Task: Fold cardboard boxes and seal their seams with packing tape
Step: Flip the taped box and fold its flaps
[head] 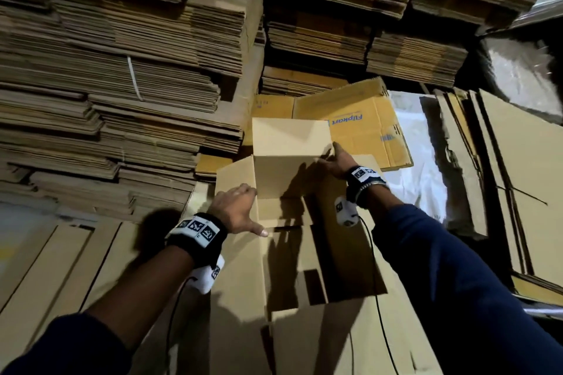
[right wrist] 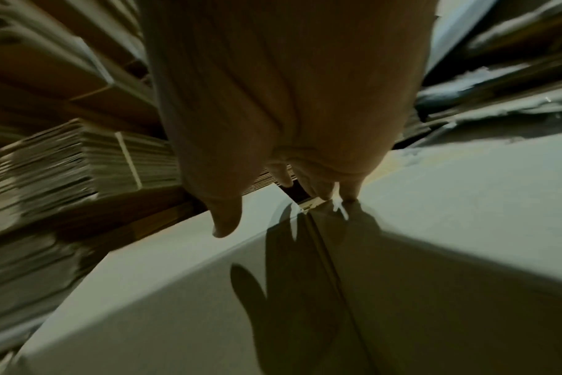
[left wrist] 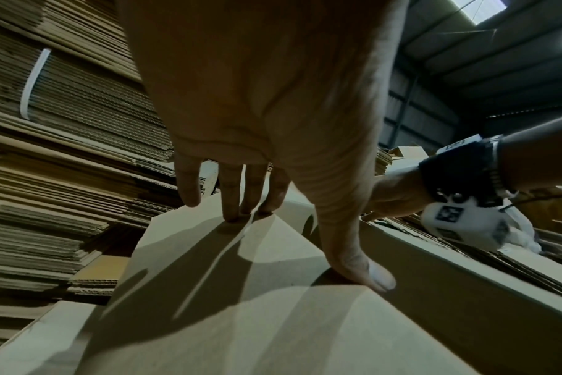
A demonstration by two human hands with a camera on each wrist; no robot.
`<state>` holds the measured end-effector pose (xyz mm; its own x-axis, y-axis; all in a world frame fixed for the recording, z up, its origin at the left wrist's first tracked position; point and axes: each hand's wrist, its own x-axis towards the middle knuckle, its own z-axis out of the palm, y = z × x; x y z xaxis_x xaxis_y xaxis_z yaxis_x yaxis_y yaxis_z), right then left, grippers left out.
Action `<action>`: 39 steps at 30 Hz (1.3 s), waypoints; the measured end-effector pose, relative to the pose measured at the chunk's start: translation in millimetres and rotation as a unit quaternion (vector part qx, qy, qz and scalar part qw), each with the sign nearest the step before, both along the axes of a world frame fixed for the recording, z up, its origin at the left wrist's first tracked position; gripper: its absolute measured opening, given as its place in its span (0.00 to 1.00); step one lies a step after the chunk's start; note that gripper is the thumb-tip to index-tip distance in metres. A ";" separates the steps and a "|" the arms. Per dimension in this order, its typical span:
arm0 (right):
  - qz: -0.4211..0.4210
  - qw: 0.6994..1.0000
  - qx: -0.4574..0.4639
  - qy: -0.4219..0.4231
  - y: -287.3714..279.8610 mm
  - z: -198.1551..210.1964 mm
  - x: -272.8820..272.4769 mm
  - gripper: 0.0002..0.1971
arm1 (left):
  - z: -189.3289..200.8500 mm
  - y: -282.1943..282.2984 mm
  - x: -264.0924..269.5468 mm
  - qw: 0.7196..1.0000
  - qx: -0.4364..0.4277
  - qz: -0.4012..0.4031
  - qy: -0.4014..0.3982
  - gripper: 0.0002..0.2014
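Head view: A person's left hand (head: 236, 207) lies flat, fingers straight, on the left flap of an unsealed cardboard box (head: 289, 173), thumb reaching toward the opening. The right hand (head: 335, 163), fingers extended, presses the box's far right corner, beside the raised rear flap. The box stands between the two hands, on flattened cartons.
Backdrop: Stacks of flat cardboard (head: 122, 70) rise beyond the left hand; a printed carton (head: 365, 128) lies just behind the right hand.
Left wrist view: The left hand (left wrist: 266, 126) is spread wide, fingertips (left wrist: 231, 210) and thumb touching the box (left wrist: 241, 304) panel beneath, grasping nothing. The right hand (left wrist: 392, 198) shows across the box.
Right wrist view: Blurred. The right hand (right wrist: 283, 114) has its fingertips (right wrist: 350, 195) on the box (right wrist: 433, 228) at a fold ahead of the palm; the thumb hangs free, nothing grasped.
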<state>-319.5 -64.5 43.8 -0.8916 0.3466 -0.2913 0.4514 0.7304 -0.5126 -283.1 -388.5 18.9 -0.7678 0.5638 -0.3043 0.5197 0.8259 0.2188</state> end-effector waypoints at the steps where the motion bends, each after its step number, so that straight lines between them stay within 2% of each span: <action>1: -0.025 0.999 -0.036 0.012 1.9 -1.0 -5.3 0.46 | -1.9 0.8 -0.2 1.000 0.003 -0.003 -0.001 0.57; 4: -0.102 0.981 -0.150 0.064 6.2 -4.2 -17.5 0.64 | -7.0 0.3 -2.5 1.000 0.009 -0.005 0.003 0.57; 6: -0.124 0.966 -0.197 0.110 4.8 -5.8 -13.5 0.70 | -8.4 -0.8 -2.8 1.000 0.008 -0.003 0.006 0.56; 7: -0.131 0.959 -0.214 0.134 2.3 -4.1 -7.2 0.68 | -8.8 -1.1 -2.8 1.000 0.008 -0.001 0.012 0.56; 10: -0.147 0.939 -0.248 0.189 -3.4 7.6 21.1 0.53 | -7.2 -0.8 -0.8 1.000 0.009 -0.001 0.017 0.57; 12: -0.142 0.933 -0.254 0.211 1.3 11.3 35.7 0.49 | -5.2 -2.1 0.5 1.000 0.012 0.003 0.011 0.57; 14: -0.138 0.940 -0.230 0.212 4.1 16.2 49.9 0.44 | -2.1 -3.8 4.3 1.000 0.015 0.009 0.006 0.58; 16: -0.111 0.963 -0.153 0.190 8.5 14.9 60.3 0.32 | 1.0 -5.0 8.0 1.000 0.013 0.017 0.012 0.58; 18: -0.019 0.992 -0.012 0.125 10.6 4.6 67.6 0.20 | 2.3 -6.9 13.9 0.999 0.006 0.033 0.025 0.57; 19: 0.039 0.995 0.053 0.075 9.3 -2.8 70.1 0.17 | 2.2 -9.1 18.9 0.998 0.000 0.046 0.033 0.57; 21: 0.138 0.981 0.136 -0.025 6.7 -17.2 76.5 0.21 | -1.7 -14.3 32.9 0.993 -0.006 0.103 0.055 0.57; 23: 0.179 0.963 0.183 -0.084 -0.6 -22.9 85.0 0.27 | -6.0 -26.0 51.6 0.981 0.010 0.186 0.045 0.60; 25: 0.198 0.952 0.202 -0.114 -4.3 -23.2 87.3 0.29 | -14.2 -44.4 68.1 0.961 0.054 0.268 -0.032 0.67; 27: 0.210 0.947 0.204 -0.136 -4.4 -16.7 84.9 0.30 | -9.8 -59.7 80.3 0.940 0.123 0.300 -0.106 0.73; 28: 0.222 0.945 0.196 -0.136 -4.2 -11.1 85.9 0.30 | -3.8 -65.6 86.2 0.933 0.158 0.298 -0.122 0.73; 31: 0.227 0.955 0.153 -0.118 0.2 8.6 93.0 0.33 | 36.2 -65.2 98.6 0.926 0.233 0.270 -0.120 0.54; 34: 0.212 0.963 0.140 -0.089 9.3 34.5 114.4 0.41 | 92.6 -46.6 123.5 0.920 0.287 0.216 -0.156 0.50; 36: 0.205 0.965 0.149 -0.072 16.8 53.5 135.0 0.38 | 116.3 -26.5 147.7 0.933 0.266 0.182 -0.158 0.52; 39: 0.184 0.972 0.133 -0.059 30.5 70.9 181.0 0.34 | 112.4 11.0 181.2 0.965 0.175 0.134 -0.143 0.64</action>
